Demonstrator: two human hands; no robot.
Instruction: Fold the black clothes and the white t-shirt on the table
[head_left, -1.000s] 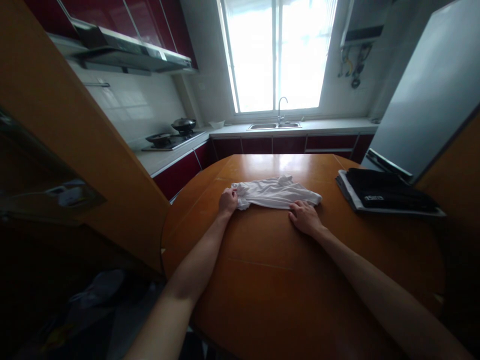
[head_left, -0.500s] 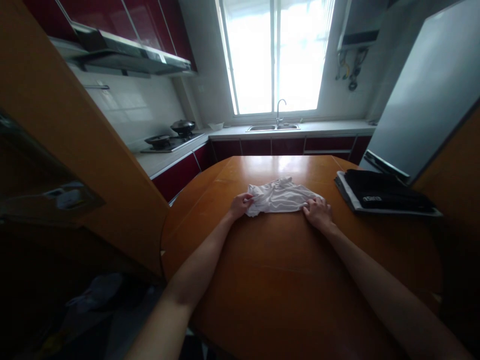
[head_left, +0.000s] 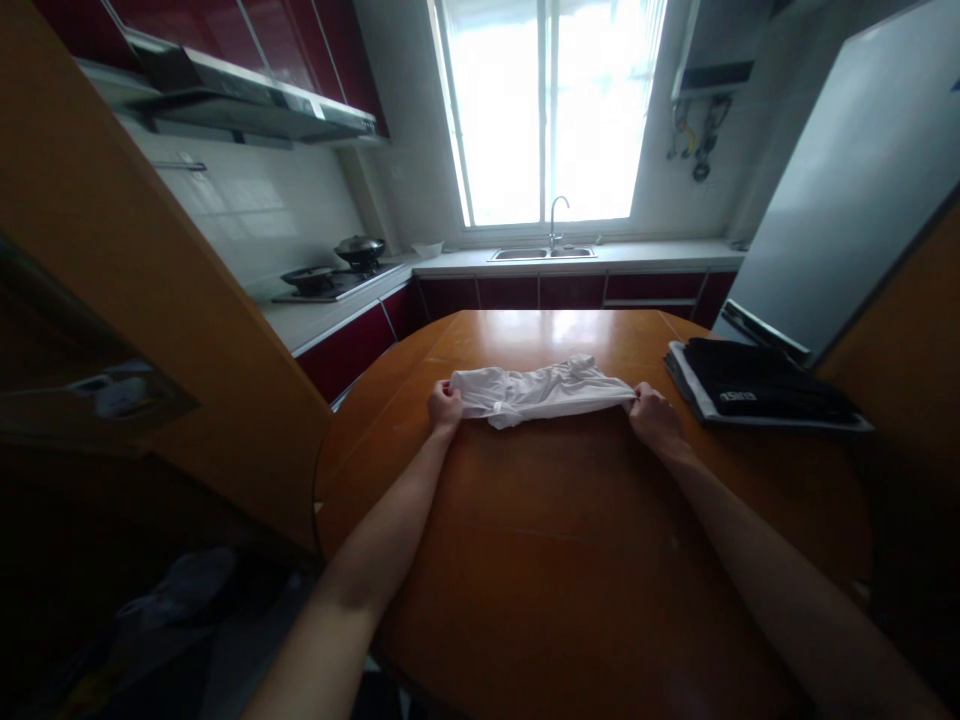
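Note:
A crumpled white garment [head_left: 536,390] is stretched sideways across the wooden table [head_left: 525,500], its exact kind hard to make out. My left hand [head_left: 445,405] is closed on its left end. At the opposite end, my right hand [head_left: 654,415] pinches a corner and draws the near edge fairly straight. Folds bunch up along the garment's far side, and a small flap hangs toward me near its left part.
Folded dark and white clothes [head_left: 765,385] are stacked on the table's right side. Beyond the table run a counter with a sink [head_left: 541,254] and a stove with pans [head_left: 360,250]. A fridge [head_left: 840,180] stands at the right.
My left hand has moved left and my right hand slightly right, both now gripping the garment's ends. The cloth has gone from bunched to wider and more stretched.

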